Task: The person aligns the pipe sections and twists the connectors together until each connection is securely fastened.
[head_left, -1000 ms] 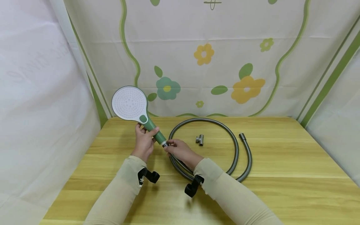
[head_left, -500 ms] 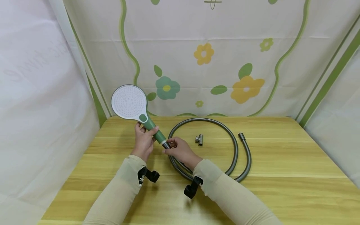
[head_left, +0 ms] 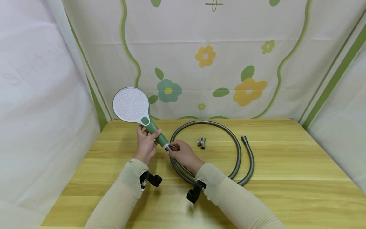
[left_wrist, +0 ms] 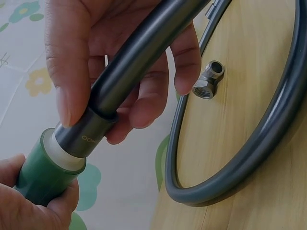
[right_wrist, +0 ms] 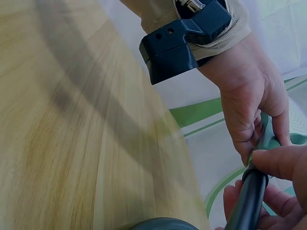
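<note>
A green hand shower (head_left: pixel 131 105) with a white spray face is held up and tilted over the table's left part. My left hand (head_left: pixel 146 143) grips its green handle, thumb across the front. At the handle's lower end, the dark end nut (left_wrist: pixel 84 135) of a grey shower hose (head_left: pixel 239 152) meets a white collar (left_wrist: pixel 67 157). The thumb and fingers of my right hand (head_left: pixel 186 155) pinch this nut. In the left wrist view the right thumb lies along the nut, and the other fingers curl behind the hose. The threads at the joint are hidden.
The hose lies in a wide loop on the wooden table (head_left: pixel 286 159), its free end (head_left: pixel 244 139) pointing away at the right. Inside the loop lies a small metal tee fitting (head_left: pixel 201 143). Printed cloth walls (head_left: pixel 183 63) stand behind and at both sides.
The right fingers have shifted slightly on the hose nut, and more of its dark surface shows than one second ago. The left hand and the hand shower have stayed nearly still.
</note>
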Tool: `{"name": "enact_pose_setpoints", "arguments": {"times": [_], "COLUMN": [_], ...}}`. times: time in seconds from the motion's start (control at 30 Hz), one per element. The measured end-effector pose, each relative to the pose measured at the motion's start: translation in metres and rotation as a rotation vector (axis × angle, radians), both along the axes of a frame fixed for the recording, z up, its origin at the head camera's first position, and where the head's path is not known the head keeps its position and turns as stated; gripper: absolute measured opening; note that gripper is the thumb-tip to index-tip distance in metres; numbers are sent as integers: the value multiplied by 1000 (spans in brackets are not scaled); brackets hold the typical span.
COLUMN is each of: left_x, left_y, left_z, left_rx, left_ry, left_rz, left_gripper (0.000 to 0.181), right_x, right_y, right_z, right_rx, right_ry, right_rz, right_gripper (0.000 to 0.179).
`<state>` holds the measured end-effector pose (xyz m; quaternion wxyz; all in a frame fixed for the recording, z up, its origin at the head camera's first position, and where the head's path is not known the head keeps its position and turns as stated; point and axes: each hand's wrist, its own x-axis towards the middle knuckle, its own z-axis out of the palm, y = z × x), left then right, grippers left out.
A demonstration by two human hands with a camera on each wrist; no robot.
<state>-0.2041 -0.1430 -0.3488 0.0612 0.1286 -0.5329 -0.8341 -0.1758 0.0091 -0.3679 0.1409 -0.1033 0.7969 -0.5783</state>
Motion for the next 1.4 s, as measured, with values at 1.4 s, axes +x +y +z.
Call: {"name": "enact_pose_setpoints", "arguments": {"times": [1.4], "left_x": [2], "left_y": [2], "left_z": [-3], "left_rx": [16], "left_ry": [6], "left_rz": [8], "left_gripper": [84], "right_x": [-1], "right_y": [2], "right_z": [2], "right_rx": [28], "right_ry": [-114], "right_rz": [71], "right_gripper": [40]}}
